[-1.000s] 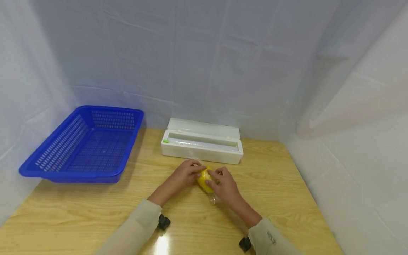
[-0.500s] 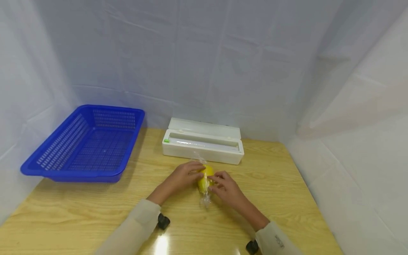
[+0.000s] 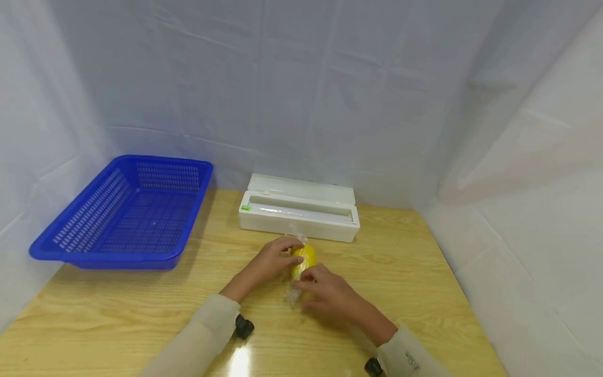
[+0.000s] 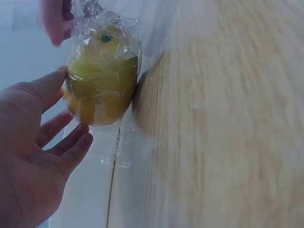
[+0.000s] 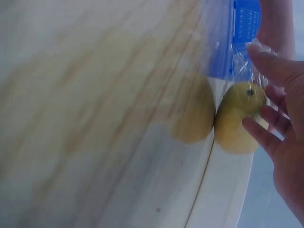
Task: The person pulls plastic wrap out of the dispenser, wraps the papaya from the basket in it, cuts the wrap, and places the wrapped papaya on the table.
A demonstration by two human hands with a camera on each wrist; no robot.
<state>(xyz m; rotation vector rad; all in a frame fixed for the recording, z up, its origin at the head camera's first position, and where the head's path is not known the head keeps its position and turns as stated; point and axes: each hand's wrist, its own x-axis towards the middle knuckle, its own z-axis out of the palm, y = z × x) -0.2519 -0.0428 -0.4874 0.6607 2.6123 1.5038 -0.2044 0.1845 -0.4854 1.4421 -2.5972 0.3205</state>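
A yellow mango (image 3: 308,255) lies on the table in front of the white box, wrapped in clear cling film (image 4: 88,28). Its dark stem spot shows through the film in both wrist views. My left hand (image 3: 274,260) holds the mango from the left, thumb and fingertips against its side. My right hand (image 3: 330,294) is at the mango's near end, fingers loosely bent beside the loose film tail (image 3: 293,296). In the right wrist view its thumb (image 5: 270,64) overlaps the film and its other fingers spread along the mango.
The white cling film box (image 3: 299,226) stands behind the mango with its lid up and a roll inside. A blue perforated basket (image 3: 171,257) stands at the left. White sheeting (image 3: 301,94) encloses the back and sides of the wooden table (image 3: 405,272).
My right hand has moved from the mango's right side down towards its near end. The mango has turned, and its near film tail now points more to the left. My left hand stays nearly in place.
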